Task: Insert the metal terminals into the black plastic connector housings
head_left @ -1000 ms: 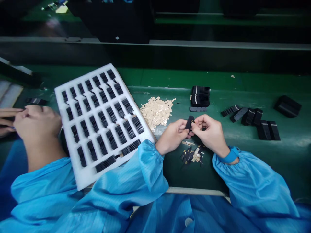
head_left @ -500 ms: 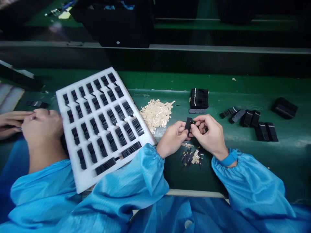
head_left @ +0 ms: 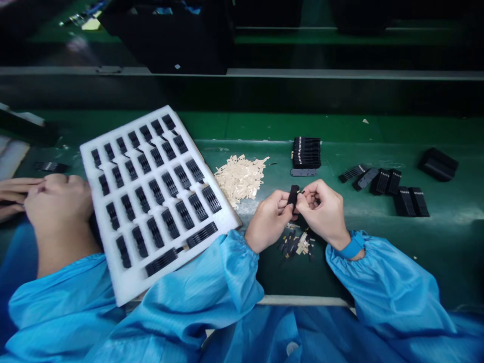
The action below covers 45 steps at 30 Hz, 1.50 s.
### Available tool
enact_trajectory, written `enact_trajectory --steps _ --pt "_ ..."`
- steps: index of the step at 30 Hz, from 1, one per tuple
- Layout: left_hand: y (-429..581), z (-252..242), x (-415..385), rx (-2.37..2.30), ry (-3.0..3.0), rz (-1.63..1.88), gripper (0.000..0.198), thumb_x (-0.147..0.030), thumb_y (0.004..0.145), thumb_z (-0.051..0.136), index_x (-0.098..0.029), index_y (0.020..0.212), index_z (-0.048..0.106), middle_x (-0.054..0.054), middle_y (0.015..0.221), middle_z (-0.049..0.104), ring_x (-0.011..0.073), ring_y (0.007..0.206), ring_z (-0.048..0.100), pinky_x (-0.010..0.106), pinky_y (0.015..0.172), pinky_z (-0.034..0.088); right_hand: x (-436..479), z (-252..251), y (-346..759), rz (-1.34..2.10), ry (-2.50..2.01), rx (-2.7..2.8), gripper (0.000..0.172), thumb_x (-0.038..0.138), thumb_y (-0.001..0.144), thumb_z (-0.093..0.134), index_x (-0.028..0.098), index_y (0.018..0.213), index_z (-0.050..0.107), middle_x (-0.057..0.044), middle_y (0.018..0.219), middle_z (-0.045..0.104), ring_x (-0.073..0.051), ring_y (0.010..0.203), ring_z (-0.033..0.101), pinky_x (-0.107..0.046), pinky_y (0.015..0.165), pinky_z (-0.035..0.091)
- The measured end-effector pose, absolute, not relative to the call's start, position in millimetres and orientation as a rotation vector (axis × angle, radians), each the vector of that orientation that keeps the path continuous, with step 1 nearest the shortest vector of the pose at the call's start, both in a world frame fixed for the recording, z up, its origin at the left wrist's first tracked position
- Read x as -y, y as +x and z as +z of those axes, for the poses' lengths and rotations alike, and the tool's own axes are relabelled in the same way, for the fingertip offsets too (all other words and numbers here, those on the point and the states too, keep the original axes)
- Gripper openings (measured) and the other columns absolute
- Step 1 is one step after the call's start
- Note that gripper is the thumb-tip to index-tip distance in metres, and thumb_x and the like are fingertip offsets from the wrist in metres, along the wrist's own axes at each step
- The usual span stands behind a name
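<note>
Left hand [head_left: 268,220] and right hand [head_left: 325,214] both closed narrow, fingertips pinching one small black strip part [head_left: 293,195] at centre frame, blue wrist strap [head_left: 352,247] on right wrist. Directly below: small heap of black and beige offcuts [head_left: 296,244]. Left of hands: loose pile of beige strips [head_left: 239,179], then white foam tray [head_left: 227,220], pockets apparently all loaded with black parts, though can't confirm every one. Still off tray: black stack [head_left: 306,153] above hands, loose black parts [head_left: 385,182] at right. Another person's hands [head_left: 56,209] at far left, beside tray.
</note>
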<state>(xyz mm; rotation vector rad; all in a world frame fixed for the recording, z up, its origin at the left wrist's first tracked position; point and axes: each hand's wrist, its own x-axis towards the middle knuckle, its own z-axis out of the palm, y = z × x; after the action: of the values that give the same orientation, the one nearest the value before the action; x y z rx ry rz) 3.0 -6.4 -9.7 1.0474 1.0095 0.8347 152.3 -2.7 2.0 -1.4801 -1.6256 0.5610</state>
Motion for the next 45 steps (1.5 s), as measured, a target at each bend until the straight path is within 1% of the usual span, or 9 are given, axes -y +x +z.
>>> enact_trajectory --steps 6,13,19,24,29,33,36,41,45 --pt "1.5 -9.0 6.8 -1.001 1.061 0.847 0.014 -0.01 0.091 0.057 -0.014 0.104 0.06 0.006 0.1 0.075 0.0126 0.085 0.074 0.028 0.083 0.062 2.6 3.8 153.4 0.606 -1.489 1.603 0.01 0.015 0.08 0.063 0.021 0.076 0.056 0.005 0.061 0.052 -0.01 0.05 0.047 -0.024 0.048 0.04" --pt "3.8 -1.1 4.8 -0.972 0.883 0.809 0.011 -0.014 0.09 0.063 -0.014 0.1 0.058 0.003 0.088 0.075 0.0123 0.078 0.073 0.027 0.077 0.063 3.2 4.5 152.2 0.583 -1.515 1.612 0.011 0.016 0.079 0.063 0.022 0.075 0.055 0.005 0.061 0.053 -0.01 0.051 0.049 -0.025 0.049 0.041" --pt "5.4 -1.8 7.7 -1.015 0.948 0.818 0.014 -0.01 0.09 0.059 -0.014 0.103 0.059 0.005 0.094 0.075 0.0124 0.081 0.073 0.028 0.079 0.063 3.8 5.6 151.3 0.589 -1.529 1.598 0.012 0.016 0.078 0.063 0.023 0.075 0.053 0.005 0.06 0.052 -0.011 0.051 0.049 -0.025 0.049 0.042" --pt "4.0 -6.1 9.8 -1.034 1.065 0.827 0.014 -0.012 0.092 0.055 -0.014 0.106 0.059 0.006 0.098 0.075 0.0138 0.084 0.074 0.031 0.083 0.063 3.3 6.9 151.9 0.585 -1.522 1.611 0.012 0.016 0.079 0.063 0.022 0.075 0.054 0.005 0.06 0.05 -0.01 0.051 0.047 -0.025 0.049 0.041" --pt "-1.5 -9.7 9.1 -1.034 1.23 0.866 0.017 -0.016 0.094 0.055 -0.016 0.11 0.061 0.008 0.105 0.075 0.0157 0.094 0.074 0.033 0.091 0.06 1.0 6.9 155.5 0.751 -1.497 1.561 0.009 0.017 0.079 0.063 0.021 0.076 0.055 0.006 0.058 0.05 -0.009 0.05 0.046 -0.023 0.048 0.038" --pt "-4.9 -11.5 8.3 -1.045 1.284 0.861 0.021 -0.021 0.095 0.054 -0.018 0.115 0.062 0.008 0.11 0.075 0.0176 0.098 0.074 0.033 0.092 0.06 -0.2 5.4 157.2 0.854 -1.488 1.506 0.008 0.019 0.08 0.063 0.021 0.077 0.056 0.005 0.06 0.052 -0.009 0.051 0.047 -0.023 0.048 0.039" --pt "-6.8 -12.2 8.4 -1.07 1.322 0.848 0.024 -0.024 0.096 0.054 -0.021 0.118 0.063 0.007 0.108 0.074 0.0186 0.1 0.073 0.033 0.093 0.059 -1.1 4.5 157.7 0.91 -1.474 1.474 0.008 0.022 0.081 0.064 0.021 0.078 0.057 0.005 0.061 0.054 -0.01 0.051 0.048 -0.023 0.049 0.04" --pt "-9.9 -11.8 9.0 -1.094 1.387 0.829 0.025 -0.026 0.096 0.054 -0.024 0.12 0.064 0.005 0.098 0.074 0.0189 0.094 0.072 0.032 0.091 0.058 -2.6 2.5 158.8 0.934 -1.471 1.45 0.009 0.023 0.081 0.066 0.021 0.079 0.057 0.004 0.062 0.056 -0.011 0.053 0.05 -0.024 0.05 0.04" --pt "-10.8 -8.2 7.6 -1.063 1.398 0.791 0.024 -0.028 0.099 0.051 -0.021 0.119 0.063 0.005 0.097 0.072 0.016 0.087 0.071 0.029 0.085 0.058 -5.2 1.9 162.3 0.983 -1.47 1.426 0.011 0.025 0.082 0.068 0.02 0.08 0.059 0.003 0.063 0.058 -0.011 0.055 0.054 -0.024 0.052 0.042"
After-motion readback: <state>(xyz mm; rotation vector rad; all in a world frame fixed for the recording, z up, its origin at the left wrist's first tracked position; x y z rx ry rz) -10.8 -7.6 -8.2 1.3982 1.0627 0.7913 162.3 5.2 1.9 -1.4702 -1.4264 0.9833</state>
